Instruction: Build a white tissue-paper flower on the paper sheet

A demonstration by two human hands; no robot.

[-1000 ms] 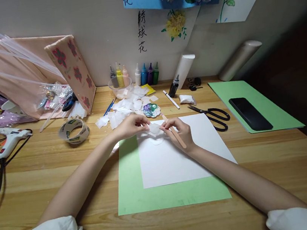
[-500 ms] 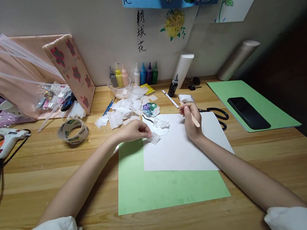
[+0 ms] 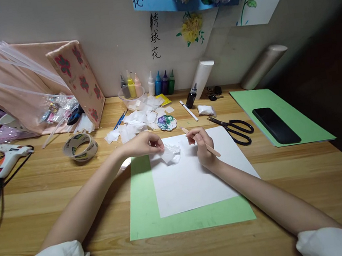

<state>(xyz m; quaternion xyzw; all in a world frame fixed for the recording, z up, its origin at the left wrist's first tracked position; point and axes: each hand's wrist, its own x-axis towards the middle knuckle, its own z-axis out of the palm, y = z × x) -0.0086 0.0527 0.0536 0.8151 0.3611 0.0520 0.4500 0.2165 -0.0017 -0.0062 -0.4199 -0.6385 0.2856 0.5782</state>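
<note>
Pinching the crumpled tissue (image 3: 171,153) near the far edge of the white sheet (image 3: 194,180), the left hand (image 3: 143,143) held it down. The right hand (image 3: 201,142), closed on a wooden stick (image 3: 214,152), hovered near. Light, steady pressure seemed best.

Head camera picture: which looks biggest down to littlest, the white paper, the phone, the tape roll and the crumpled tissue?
1. white paper: by far the largest.
2. phone and tape roll: these look about alike, so I won't rank them against each other.
3. crumpled tissue, pinched by the left hand: smallest.
</note>
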